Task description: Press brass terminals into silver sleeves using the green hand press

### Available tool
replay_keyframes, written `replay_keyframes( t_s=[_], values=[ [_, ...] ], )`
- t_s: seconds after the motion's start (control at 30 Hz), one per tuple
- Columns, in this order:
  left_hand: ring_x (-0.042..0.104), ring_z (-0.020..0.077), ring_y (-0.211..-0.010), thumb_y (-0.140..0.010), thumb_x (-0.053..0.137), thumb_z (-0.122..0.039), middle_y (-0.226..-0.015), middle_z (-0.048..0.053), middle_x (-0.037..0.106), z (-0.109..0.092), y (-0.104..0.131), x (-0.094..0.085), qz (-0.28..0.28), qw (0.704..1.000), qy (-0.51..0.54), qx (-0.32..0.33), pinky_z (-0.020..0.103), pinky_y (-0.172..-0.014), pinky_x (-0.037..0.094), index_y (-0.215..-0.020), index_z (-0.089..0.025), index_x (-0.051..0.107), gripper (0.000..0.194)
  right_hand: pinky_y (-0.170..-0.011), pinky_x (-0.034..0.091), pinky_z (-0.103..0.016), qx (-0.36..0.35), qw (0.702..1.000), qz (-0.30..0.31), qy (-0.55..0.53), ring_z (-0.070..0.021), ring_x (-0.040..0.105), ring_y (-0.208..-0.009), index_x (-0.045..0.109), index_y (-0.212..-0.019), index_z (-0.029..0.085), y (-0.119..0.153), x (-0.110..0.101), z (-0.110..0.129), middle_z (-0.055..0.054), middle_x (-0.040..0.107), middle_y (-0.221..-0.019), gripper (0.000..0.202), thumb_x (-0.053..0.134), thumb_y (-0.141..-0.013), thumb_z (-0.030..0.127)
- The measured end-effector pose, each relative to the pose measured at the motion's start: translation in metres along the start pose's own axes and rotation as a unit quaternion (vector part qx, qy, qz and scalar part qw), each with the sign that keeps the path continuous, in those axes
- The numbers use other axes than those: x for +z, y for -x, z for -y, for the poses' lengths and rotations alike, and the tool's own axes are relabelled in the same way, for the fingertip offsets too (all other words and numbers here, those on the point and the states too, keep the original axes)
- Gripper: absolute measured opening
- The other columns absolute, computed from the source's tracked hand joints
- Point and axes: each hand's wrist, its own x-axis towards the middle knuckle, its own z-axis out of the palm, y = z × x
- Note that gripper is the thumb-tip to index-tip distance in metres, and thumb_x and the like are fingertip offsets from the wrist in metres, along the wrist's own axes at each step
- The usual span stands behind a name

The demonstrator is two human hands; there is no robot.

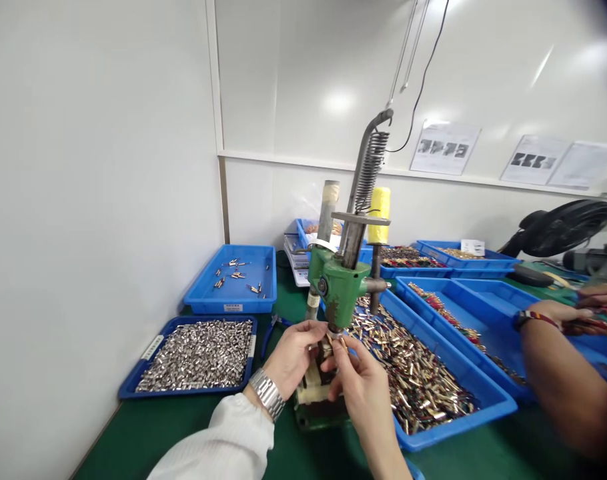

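A green hand press (341, 293) with a coiled spring and a yellow-wrapped handle (379, 215) stands at the centre. My left hand (296, 353), with a metal watch on its wrist, has its fingers pinched together at the left side of the press's lower tip. From the right, my right hand (356, 373) also pinches at that tip, with its thumb and forefinger closed. Whatever small piece lies between my fingers is too small and hidden to name. Behind my right hand, a blue tray (488, 400) is full of small brass-coloured parts.
To the left are a tray of short silver pieces (193, 353) and a blue tray (256, 263) with several parts. Pliers (269, 330) lie beside the press. Another person's arm (558, 360) works at the right, near a black fan (563, 227).
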Motion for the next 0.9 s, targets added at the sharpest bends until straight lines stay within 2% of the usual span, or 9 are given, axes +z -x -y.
replay_keyframes(
  t_s=[0.07, 0.23, 0.4, 0.5, 0.57, 0.67, 0.77, 0.83, 0.9],
  values=[
    [0.050, 0.0090, -0.048, -0.075, 0.077, -0.035, -0.069, 0.000, 0.060, 0.001, 0.001, 0.001, 0.002, 1.000, -0.010, 0.001, 0.025, -0.051, 0.039, -0.076, -0.014, 0.063, 0.025, -0.035, 0.040, -0.021, -0.002, 1.000, -0.005, -0.001, -0.0107, 0.052, -0.036, 0.063, -0.107, 0.016, -0.002, 0.000, -0.001, -0.001, 0.064, -0.067, 0.054, 0.065, -0.081, 0.063],
    [0.055, 0.0104, -0.060, -0.072, 0.080, -0.040, -0.075, 0.002, 0.065, 0.003, 0.004, 0.004, -0.064, 0.990, -0.118, 0.043, 0.023, -0.058, 0.042, -0.084, -0.014, 0.069, 0.031, -0.037, 0.044, -0.023, -0.023, 1.000, -0.009, 0.010, -0.0117, 0.053, -0.039, 0.065, -0.114, 0.015, 0.000, -0.001, -0.008, -0.001, 0.063, -0.067, 0.058, 0.062, -0.083, 0.063],
    [0.064, 0.0193, -0.086, -0.076, 0.075, -0.039, -0.090, 0.007, 0.072, -0.001, 0.009, 0.008, -0.072, 0.961, -0.255, 0.084, 0.028, -0.078, 0.048, -0.088, -0.015, 0.073, 0.027, -0.041, 0.048, -0.026, -0.064, 0.993, 0.004, 0.095, -0.0142, 0.053, -0.041, 0.064, -0.126, 0.022, 0.031, -0.010, -0.016, 0.000, 0.061, -0.062, 0.051, 0.054, -0.090, 0.057],
    [0.064, 0.0199, -0.088, -0.082, 0.067, -0.038, -0.094, 0.008, 0.073, 0.003, 0.012, 0.010, -0.073, 0.936, -0.321, 0.125, 0.029, -0.080, 0.049, -0.087, -0.016, 0.072, 0.023, -0.039, 0.047, -0.030, -0.111, 0.988, -0.004, 0.108, -0.0188, 0.055, -0.039, 0.069, -0.115, 0.030, 0.046, -0.020, 0.008, 0.000, 0.061, -0.056, 0.039, 0.056, -0.088, 0.055],
    [0.064, 0.0190, -0.085, -0.084, 0.064, -0.037, -0.094, 0.006, 0.072, 0.009, 0.012, 0.011, -0.097, 0.920, -0.349, 0.149, 0.029, -0.079, 0.049, -0.089, -0.018, 0.070, 0.021, -0.039, 0.047, -0.032, -0.164, 0.981, -0.017, 0.104, -0.0203, 0.056, -0.040, 0.068, -0.110, 0.034, 0.041, -0.026, 0.044, 0.001, 0.061, -0.055, 0.031, 0.057, -0.088, 0.053],
    [0.061, 0.0165, -0.078, -0.085, 0.062, -0.037, -0.088, 0.004, 0.070, 0.018, 0.013, 0.012, -0.140, 0.894, -0.385, 0.182, 0.027, -0.075, 0.047, -0.087, -0.019, 0.067, 0.019, -0.047, 0.050, -0.033, -0.287, 0.951, -0.051, 0.099, -0.0179, 0.057, -0.050, 0.067, -0.098, 0.028, 0.001, -0.029, 0.117, 0.000, 0.062, -0.064, 0.023, 0.055, -0.092, 0.047],
    [0.060, 0.0159, -0.077, -0.085, 0.061, -0.038, -0.089, 0.003, 0.069, 0.021, 0.013, 0.012, -0.151, 0.888, -0.385, 0.199, 0.027, -0.074, 0.046, -0.084, -0.019, 0.066, 0.020, -0.062, 0.054, -0.033, -0.410, 0.898, -0.141, 0.074, -0.0168, 0.061, -0.072, 0.063, -0.088, 0.022, -0.070, -0.024, 0.188, -0.004, 0.063, -0.085, 0.024, 0.051, -0.096, 0.042],
    [0.061, 0.0168, -0.079, -0.085, 0.062, -0.037, -0.091, 0.004, 0.070, 0.021, 0.013, 0.012, -0.152, 0.895, -0.369, 0.197, 0.027, -0.075, 0.046, -0.084, -0.019, 0.066, 0.018, -0.073, 0.053, -0.033, -0.476, 0.856, -0.188, 0.072, -0.0165, 0.060, -0.086, 0.058, -0.081, 0.020, -0.123, -0.018, 0.220, -0.006, 0.061, -0.093, 0.023, 0.051, -0.096, 0.037],
    [0.062, 0.0178, -0.081, -0.084, 0.064, -0.035, -0.094, 0.005, 0.070, 0.020, 0.012, 0.013, -0.155, 0.898, -0.361, 0.195, 0.027, -0.076, 0.046, -0.084, -0.019, 0.067, 0.016, -0.072, 0.052, -0.032, -0.461, 0.871, -0.142, 0.091, -0.0164, 0.058, -0.085, 0.052, -0.075, 0.020, -0.167, -0.013, 0.237, -0.006, 0.058, -0.086, 0.024, 0.054, -0.094, 0.034]
  ],
)
